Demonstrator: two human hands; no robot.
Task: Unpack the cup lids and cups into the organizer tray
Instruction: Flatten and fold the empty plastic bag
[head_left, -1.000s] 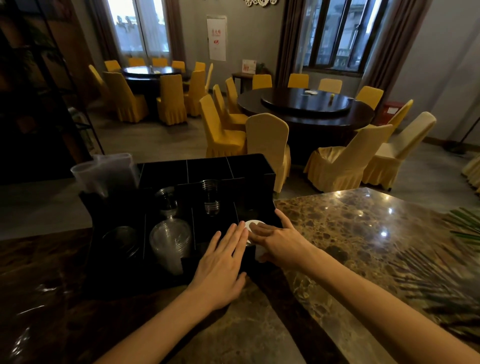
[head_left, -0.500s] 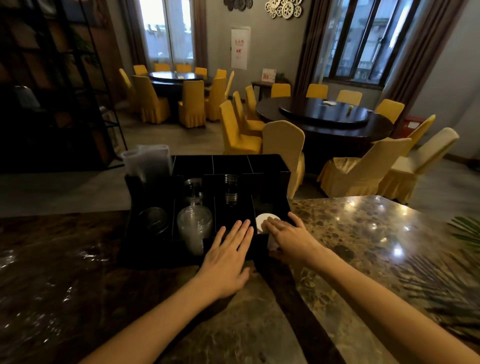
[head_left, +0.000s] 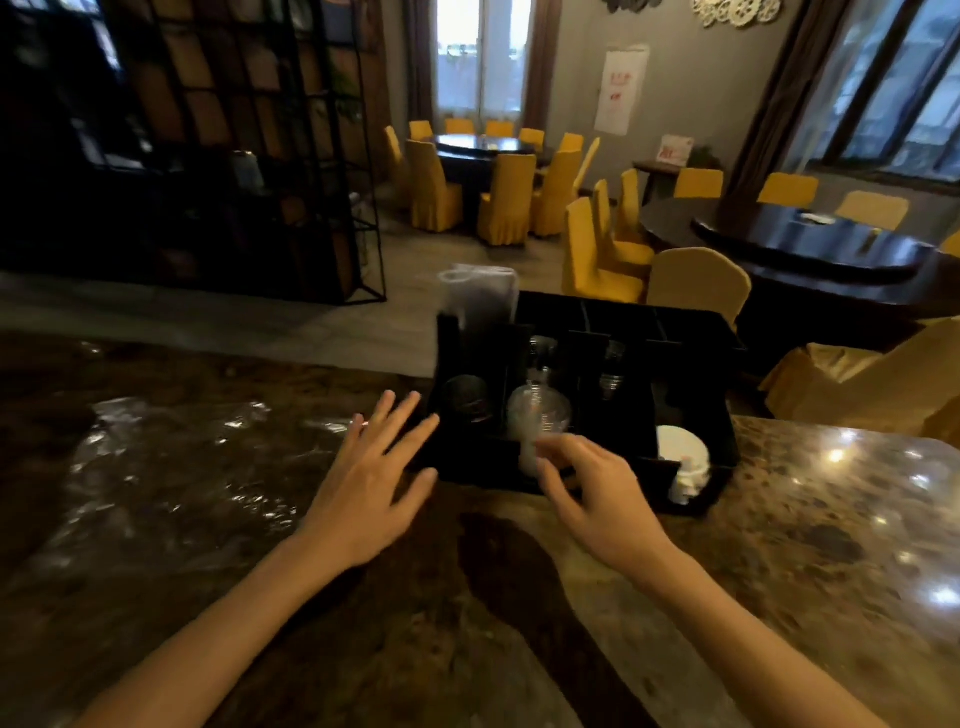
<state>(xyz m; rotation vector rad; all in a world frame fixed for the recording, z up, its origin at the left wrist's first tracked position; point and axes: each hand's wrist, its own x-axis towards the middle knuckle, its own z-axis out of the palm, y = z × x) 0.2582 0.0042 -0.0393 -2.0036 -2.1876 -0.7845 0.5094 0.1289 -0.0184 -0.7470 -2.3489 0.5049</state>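
Here a marble counter (head_left: 779, 545) faces yellow dining chairs (head_left: 498, 202).

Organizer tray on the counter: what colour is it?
Black, walls and dividers alike; the organizer tray shows best in the head view, the only view here.

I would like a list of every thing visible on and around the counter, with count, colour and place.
organizer tray: one, black, on counter
clear dome lids: one stack, front middle compartment
white lids: one stack, front right compartment
clear cup stack: one, tray's back left corner
plastic wrap: clear, crumpled, left on counter
marble counter: one, brown
chairs: many, yellow, behind
left hand: open, left of tray
right hand: fingers loosely curled, empty
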